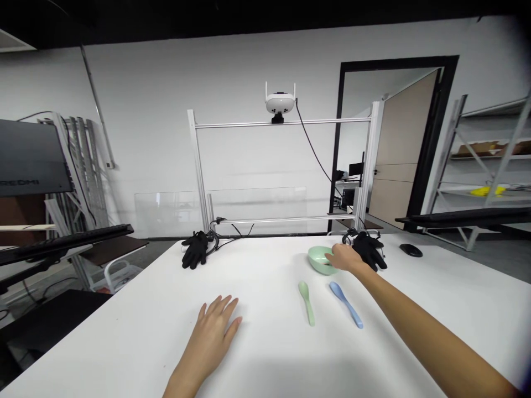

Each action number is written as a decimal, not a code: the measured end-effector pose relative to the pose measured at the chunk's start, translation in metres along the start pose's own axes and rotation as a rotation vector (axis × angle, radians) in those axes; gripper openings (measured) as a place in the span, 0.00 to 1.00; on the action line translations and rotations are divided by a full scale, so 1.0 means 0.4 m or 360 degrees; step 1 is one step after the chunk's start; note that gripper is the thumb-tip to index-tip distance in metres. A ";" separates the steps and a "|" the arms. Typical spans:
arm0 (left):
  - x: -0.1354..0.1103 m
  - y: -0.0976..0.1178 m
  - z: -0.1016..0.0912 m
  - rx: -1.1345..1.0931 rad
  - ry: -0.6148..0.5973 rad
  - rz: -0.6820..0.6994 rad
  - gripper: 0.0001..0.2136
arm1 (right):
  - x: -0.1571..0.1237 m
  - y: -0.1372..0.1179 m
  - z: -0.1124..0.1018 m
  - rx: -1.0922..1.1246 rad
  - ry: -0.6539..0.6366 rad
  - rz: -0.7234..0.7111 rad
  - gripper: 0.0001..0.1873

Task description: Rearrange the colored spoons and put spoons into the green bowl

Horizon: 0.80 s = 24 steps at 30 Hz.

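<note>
Head view gives me the green bowl toward the far edge of the white surface, right of its middle. My right hand reaches it, fingers laid on the bowl's right rim; I cannot tell whether they pinch it. Just behind that hand lies a black glove. Nearer me, a green spoon and a blue spoon lie side by side, apart. My left hand rests flat, fingers spread, palm down, left of the spoons.
</note>
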State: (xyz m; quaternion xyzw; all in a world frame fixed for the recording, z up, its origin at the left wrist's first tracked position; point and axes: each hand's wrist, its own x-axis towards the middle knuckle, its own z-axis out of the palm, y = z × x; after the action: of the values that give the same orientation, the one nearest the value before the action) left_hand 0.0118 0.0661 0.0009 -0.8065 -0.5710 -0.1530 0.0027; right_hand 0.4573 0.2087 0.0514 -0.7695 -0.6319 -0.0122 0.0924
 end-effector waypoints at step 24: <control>0.000 -0.013 0.012 0.0043 -0.0037 -0.0022 0.25 | 0.068 -0.007 0.057 0.0013 -0.0144 0.0210 0.35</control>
State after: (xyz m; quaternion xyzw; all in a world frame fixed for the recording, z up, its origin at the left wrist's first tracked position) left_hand 0.0080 0.0688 -0.0045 -0.8043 -0.5785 -0.1358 0.0059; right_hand 0.4579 0.2392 0.0332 -0.8089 -0.5833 0.0314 0.0674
